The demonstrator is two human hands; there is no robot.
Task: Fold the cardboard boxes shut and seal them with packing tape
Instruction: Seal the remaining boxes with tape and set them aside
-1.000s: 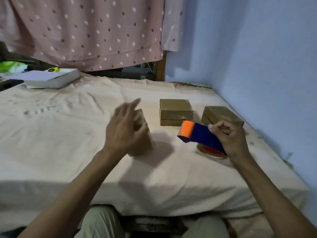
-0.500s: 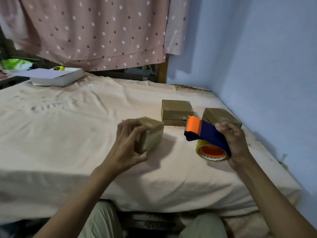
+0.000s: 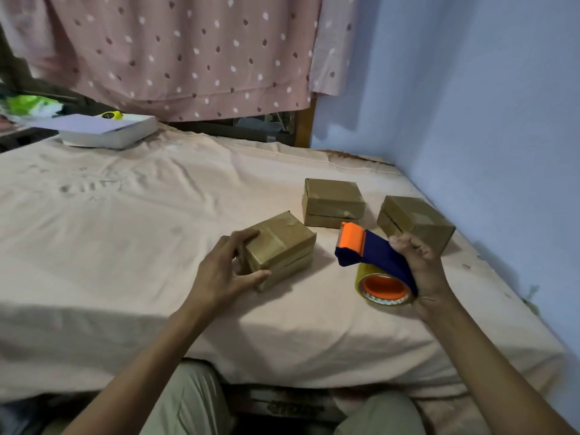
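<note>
Three small brown cardboard boxes lie on the cloth-covered bed [image 3: 125, 246]. The nearest box [image 3: 282, 246] lies flat with glossy tape across its top. My left hand [image 3: 226, 271] holds its near left corner, fingers on top and thumb against the front side. My right hand [image 3: 420, 271] grips the blue handle of a tape dispenser [image 3: 370, 255] with an orange head and a clear tape roll [image 3: 383, 287] resting on the bed. A second box [image 3: 332, 202] sits behind, and a third box [image 3: 414, 221] lies near the wall.
A white flat box [image 3: 106, 133] with a yellow item on it sits at the bed's far left. A dotted pink curtain [image 3: 188, 51] hangs behind. A blue wall [image 3: 486, 120] borders the right side. My knees show below the bed's front edge.
My left hand turned the nearest box over and laid it flat on the bed, taped face up. My right hand kept the dispenser, lowering it slightly so the roll rests on the bed.
</note>
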